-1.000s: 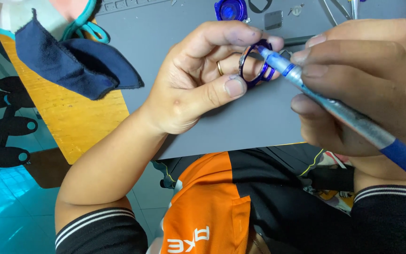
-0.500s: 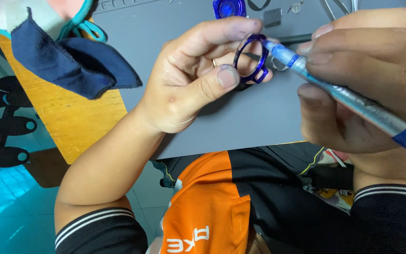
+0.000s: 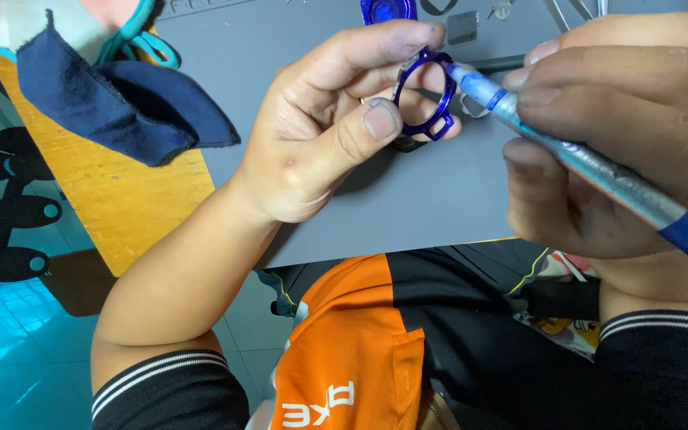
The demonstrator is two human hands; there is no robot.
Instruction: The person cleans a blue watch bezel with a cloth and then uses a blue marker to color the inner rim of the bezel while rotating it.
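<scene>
I see a glossy deep-blue ring (image 3: 424, 94), translucent along its rim, pinched in my left hand (image 3: 328, 135), whose thumb and forefinger tips carry dark grey smudges. My right hand (image 3: 623, 135) holds a pen-shaped tool (image 3: 591, 171) with a clear pale-blue barrel, a bright blue band near its tip and a solid royal-blue end. Beneath lies a plain mid-grey mat (image 3: 408, 207) on a yellow-orange wooden table (image 3: 121, 215). A navy cloth (image 3: 121, 103) sits far left, beside teal cords (image 3: 141, 44). At the far edge is another blue part (image 3: 388, 9). My shirt (image 3: 376, 358) is orange and black, with white lettering and white-striped black cuffs. The floor (image 3: 9, 318) is turquoise.
</scene>
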